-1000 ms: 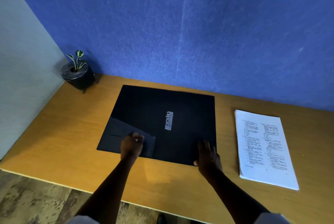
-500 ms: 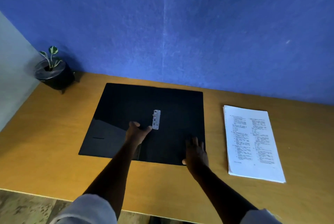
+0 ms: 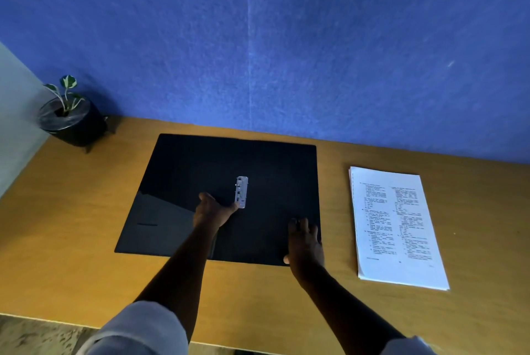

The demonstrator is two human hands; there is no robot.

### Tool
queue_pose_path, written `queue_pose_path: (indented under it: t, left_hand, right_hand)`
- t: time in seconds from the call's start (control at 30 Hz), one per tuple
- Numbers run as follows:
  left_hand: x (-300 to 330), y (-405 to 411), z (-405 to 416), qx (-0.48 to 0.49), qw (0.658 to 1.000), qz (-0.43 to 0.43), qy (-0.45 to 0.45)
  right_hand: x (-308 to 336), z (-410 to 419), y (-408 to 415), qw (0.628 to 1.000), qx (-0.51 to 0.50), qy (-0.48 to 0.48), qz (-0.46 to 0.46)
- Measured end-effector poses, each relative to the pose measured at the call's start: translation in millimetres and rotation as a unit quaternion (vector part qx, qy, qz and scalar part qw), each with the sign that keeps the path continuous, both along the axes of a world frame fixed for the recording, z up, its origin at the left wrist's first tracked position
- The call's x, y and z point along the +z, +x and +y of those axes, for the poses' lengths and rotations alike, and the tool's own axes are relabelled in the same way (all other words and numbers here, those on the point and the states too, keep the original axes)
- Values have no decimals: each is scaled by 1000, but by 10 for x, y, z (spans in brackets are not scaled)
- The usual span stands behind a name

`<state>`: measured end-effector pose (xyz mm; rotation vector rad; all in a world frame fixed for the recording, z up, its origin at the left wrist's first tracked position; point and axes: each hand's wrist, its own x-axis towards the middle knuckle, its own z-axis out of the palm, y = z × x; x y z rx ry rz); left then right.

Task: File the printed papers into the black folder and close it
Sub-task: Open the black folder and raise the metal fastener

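The right hand is pressing flat, fingers spread, on the open black plastic folder — thin, slick, floppy — while the left hand is fingering its small silver metal clip, grip unclear.

A black folder is seen with a silver-grey metal clip at its middle. White papers are covered with black print set in two columns. The desk is shown in an orange-brown wood tone. A blue, felt-like wall is seen behind, and a pale grey one beside it. Green-and-white leaves are carried in a black pot. Light grey sleeves are worn.
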<state>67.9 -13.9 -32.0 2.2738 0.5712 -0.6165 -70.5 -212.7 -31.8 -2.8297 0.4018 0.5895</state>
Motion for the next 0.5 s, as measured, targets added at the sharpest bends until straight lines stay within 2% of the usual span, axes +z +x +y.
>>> queue_pose_path:
  t: [0.13, 0.5]
  left_hand:
    - [39, -23, -40, -10, 999, -3, 37]
    - [85, -67, -41, -6, 999, -14, 49]
  right_hand:
    - [9, 2, 7, 1000, 1, -4, 0]
    - [-12, 12, 6, 1000, 10, -12, 4]
